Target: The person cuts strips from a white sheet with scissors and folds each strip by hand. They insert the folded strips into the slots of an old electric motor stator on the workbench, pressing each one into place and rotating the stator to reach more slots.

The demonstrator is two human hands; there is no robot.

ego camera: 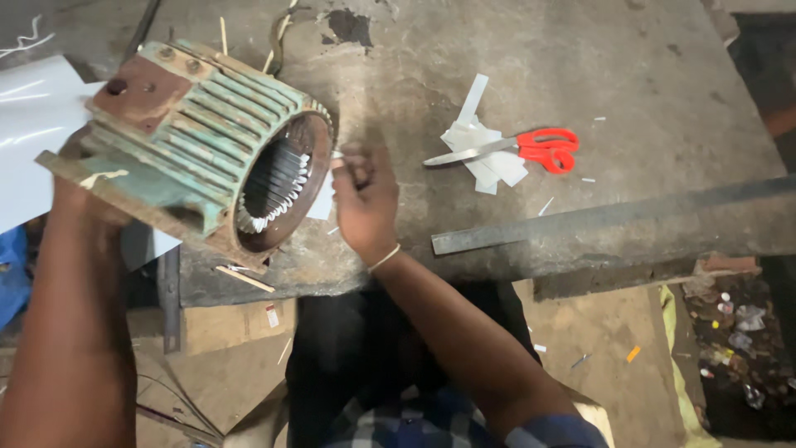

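You look down on a worn grey tabletop [597,75], stained and scuffed, with a dark patch near its far edge. A long dark metal bar [613,217] lies along its near right edge. Below it, the floor [605,332] is dusty brown, and small litter [738,332] gathers at your right. The light is dim and even.

The left forearm rises straight up the left side of the view, and the left hand [70,178] is almost wholly hidden, so its grip cannot be told. The right arm reaches up from the lower right, elbow bent, a thin pale band at the wrist. The right hand [365,199] is curled, fingertips [347,162] pinched together.
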